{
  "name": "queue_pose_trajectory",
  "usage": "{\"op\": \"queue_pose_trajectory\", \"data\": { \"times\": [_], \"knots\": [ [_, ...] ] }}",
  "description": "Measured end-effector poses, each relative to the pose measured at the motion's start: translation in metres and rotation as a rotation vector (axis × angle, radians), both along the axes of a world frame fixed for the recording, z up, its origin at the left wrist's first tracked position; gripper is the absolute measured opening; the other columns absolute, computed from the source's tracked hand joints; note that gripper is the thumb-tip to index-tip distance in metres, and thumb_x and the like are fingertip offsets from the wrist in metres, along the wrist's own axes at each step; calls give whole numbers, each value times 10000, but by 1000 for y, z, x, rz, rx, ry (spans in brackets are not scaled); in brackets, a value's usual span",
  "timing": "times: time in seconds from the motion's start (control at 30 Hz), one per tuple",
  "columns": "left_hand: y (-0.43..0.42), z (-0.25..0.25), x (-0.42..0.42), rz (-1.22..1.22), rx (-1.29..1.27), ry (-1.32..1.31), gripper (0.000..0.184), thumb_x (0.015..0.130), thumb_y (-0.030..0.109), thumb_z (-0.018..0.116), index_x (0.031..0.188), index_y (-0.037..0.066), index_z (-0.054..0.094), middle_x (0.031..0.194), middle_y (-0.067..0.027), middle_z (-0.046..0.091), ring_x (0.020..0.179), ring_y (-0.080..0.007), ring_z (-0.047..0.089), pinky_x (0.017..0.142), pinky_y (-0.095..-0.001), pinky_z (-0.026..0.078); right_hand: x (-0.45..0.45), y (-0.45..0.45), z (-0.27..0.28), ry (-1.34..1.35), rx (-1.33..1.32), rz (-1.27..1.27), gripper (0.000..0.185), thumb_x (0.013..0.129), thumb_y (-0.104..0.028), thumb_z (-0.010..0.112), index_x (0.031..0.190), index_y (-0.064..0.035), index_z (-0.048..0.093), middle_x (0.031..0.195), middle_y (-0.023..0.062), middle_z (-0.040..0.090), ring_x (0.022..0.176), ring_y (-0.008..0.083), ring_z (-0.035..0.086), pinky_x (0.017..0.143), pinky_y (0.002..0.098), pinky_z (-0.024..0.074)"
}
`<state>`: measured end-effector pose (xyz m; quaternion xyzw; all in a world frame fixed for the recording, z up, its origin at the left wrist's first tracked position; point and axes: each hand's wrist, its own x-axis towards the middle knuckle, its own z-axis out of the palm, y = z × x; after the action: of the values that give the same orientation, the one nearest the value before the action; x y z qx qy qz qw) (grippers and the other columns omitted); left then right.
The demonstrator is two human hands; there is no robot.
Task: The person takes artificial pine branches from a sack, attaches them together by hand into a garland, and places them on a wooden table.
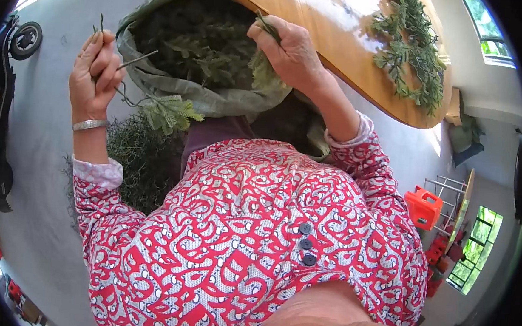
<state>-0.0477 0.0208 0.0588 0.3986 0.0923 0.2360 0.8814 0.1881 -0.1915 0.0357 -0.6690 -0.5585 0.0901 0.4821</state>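
My left hand (97, 69) is raised on the left, its fingers closed around thin stems. A dark stem end pokes out beside it, and a curved stem leads down to a green artificial fir sprig (171, 113). Higher up and to the right, my right hand (291, 54) is pinched on another green sprig (263, 70), whose leafy part hangs below the fingers. Between and beyond both hands stands a wide-mouthed green woven sack (199, 101). Dark green fir greenery (205, 55) fills it.
At the upper right, a wooden table (339, 54) bears a pile of fir sprigs (411, 58). Tangled dark stems (139, 155) lie on the floor at left. A motorbike (1, 111) stands at the far left; an orange plastic container (422, 207) is at right near a metal rack.
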Motion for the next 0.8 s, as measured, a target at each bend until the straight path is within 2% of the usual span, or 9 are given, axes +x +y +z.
{"op": "queue_pose_trajectory", "data": {
  "times": [0.2, 0.23, 0.37, 0.47, 0.5, 0.63, 0.73, 0.77, 0.8],
  "knots": [
    [-5, -2, 26, -22, -84, -99, 248, 955, 160, 386, 990, -24, 549, 491, 66, 257, 349, -38, 205, 385, -206, 217, -1, 53, -54, -638, 29, -209, 367, 839, -339, 551, 969, 4, 550, 881, 185, 597, 874, 331, 582, 770, 410, 456],
    [-10, -2, 32, -3, -86, -122, 248, 953, 156, 387, 984, -29, 549, 492, 63, 256, 352, -39, 205, 389, -206, 214, -2, 43, -49, -547, -165, -124, 555, 794, -376, 610, 1176, 2, 474, 1177, 188, 512, 1100, 317, 486, 895, 378, 405],
    [-35, -12, 67, 22, -122, -243, 248, 946, 143, 389, 958, -50, 545, 499, 53, 250, 363, -47, 201, 406, -212, 200, -23, 27, -19, 193, -237, 303, 860, 654, -536, 687, 1275, -15, 399, 1256, 189, 469, 1156, 341, 451, 949, 404, 386],
    [-63, -13, 100, -35, -210, -335, 250, 948, 145, 385, 954, -48, 544, 500, 53, 248, 365, -49, 196, 408, -220, 198, -39, 11, -24, 470, -188, 450, 788, 660, -485, 721, 1216, 10, 464, 1199, 190, 516, 1130, 278, 484, 939, 364, 394],
    [-71, -15, 108, -52, -215, -338, 263, 953, 152, 370, 963, -47, 543, 502, 54, 250, 361, -47, 204, 405, -213, 199, -38, 6, -29, 471, -198, 439, 556, 747, -421, 673, 1066, 21, 562, 1019, 157, 614, 972, 206, 571, 836, 314, 447],
    [-92, -14, 111, -281, -217, -293, 277, 964, 173, 344, 927, -24, 536, 491, 68, 237, 347, -42, 213, 375, -201, 206, -23, -39, -24, 924, -359, 470, 296, 855, -265, 561, 719, -3, 587, 613, 19, 601, 563, 77, 536, 574, 233, 452],
    [-137, -31, 93, -442, 1, 98, 268, 951, 200, 397, 855, -2, 545, 477, 74, 252, 351, -26, 219, 358, -206, 207, -14, -98, -22, 756, -571, 431, 281, 845, -263, 566, 729, -8, 587, 595, 21, 580, 535, 84, 522, 542, 246, 436],
    [-143, -34, 89, -585, 74, 211, 251, 945, 190, 416, 831, 0, 532, 474, 73, 264, 353, -23, 217, 352, -204, 197, -15, -110, -24, 511, -628, 459, 250, 875, -219, 524, 752, -8, 577, 554, 22, 527, 515, 86, 494, 490, 260, 409],
    [-148, -36, 85, -731, 149, 326, 237, 938, 181, 434, 808, 2, 520, 470, 72, 276, 355, -19, 215, 345, -201, 188, -20, -120, -22, 374, -628, 508, 246, 869, -214, 524, 787, 14, 568, 574, 90, 539, 515, 162, 522, 513, 293, 420]
  ]
}}
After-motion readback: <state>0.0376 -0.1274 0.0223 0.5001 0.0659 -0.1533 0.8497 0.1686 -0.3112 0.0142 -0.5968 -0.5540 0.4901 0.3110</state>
